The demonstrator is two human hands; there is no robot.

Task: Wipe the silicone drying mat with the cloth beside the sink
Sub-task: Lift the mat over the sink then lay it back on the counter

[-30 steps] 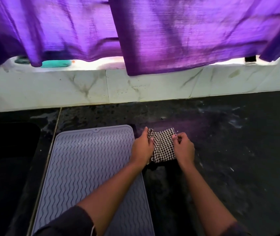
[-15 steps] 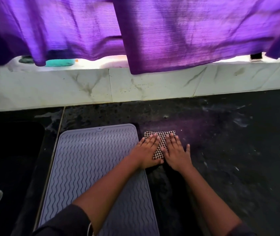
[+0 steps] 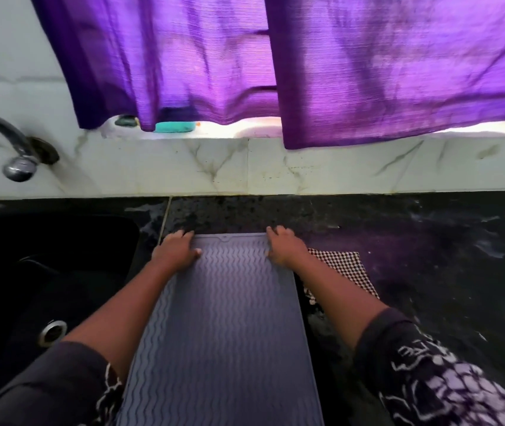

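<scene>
Both hands are up at the far end of the silicone drying mat (image 3: 223, 318), which runs grey and wavy-ribbed down the centre of the frame to the bottom edge. The left hand (image 3: 176, 252) has the mat's upper left corner: thumb lying on the ribbed surface, fingers curled over the edge onto the dark counter (image 3: 429, 256). The right hand (image 3: 285, 249) mirrors it at the upper right corner, thumb on top, fingers bent round the rim, so each hand is grasping a corner of the mat. Whether the fingertips reach underneath cannot be told.

And the cloth (image 3: 343, 272)? It's lying flat on the counter just right of the mat, black-and-white check, right of centre in the frame, partly hidden behind the right forearm. Neither hand is touching it.

On the left side of the frame sits the black sink (image 3: 45, 272), with its metal drain (image 3: 53, 332) at lower left. A tap (image 3: 14, 149) curves in at upper left against the marble-look wall (image 3: 214, 170). Across the top hangs a purple curtain (image 3: 275, 72), and a teal object (image 3: 174, 127) peeks out on the sill beneath it.
</scene>
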